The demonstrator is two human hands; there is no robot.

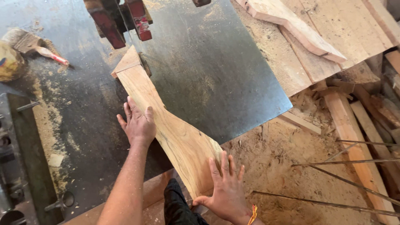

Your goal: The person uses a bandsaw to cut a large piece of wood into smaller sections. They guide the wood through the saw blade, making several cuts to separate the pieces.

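Observation:
A long, curved wooden plank [166,121] lies flat on a dark metal saw table [216,71], its far end near the red saw guide [121,18]. My left hand [137,123] presses flat on the plank's left edge about midway along it. My right hand [227,189] lies with fingers spread on the plank's near end, which overhangs the table's front edge. Both hands rest on the wood without closing around it.
A brush with a red handle [35,46] lies at the table's far left. Shaped planks [300,29] are stacked at the upper right. Sawdust, wood offcuts [354,137] and thin metal rods [341,162] cover the floor to the right.

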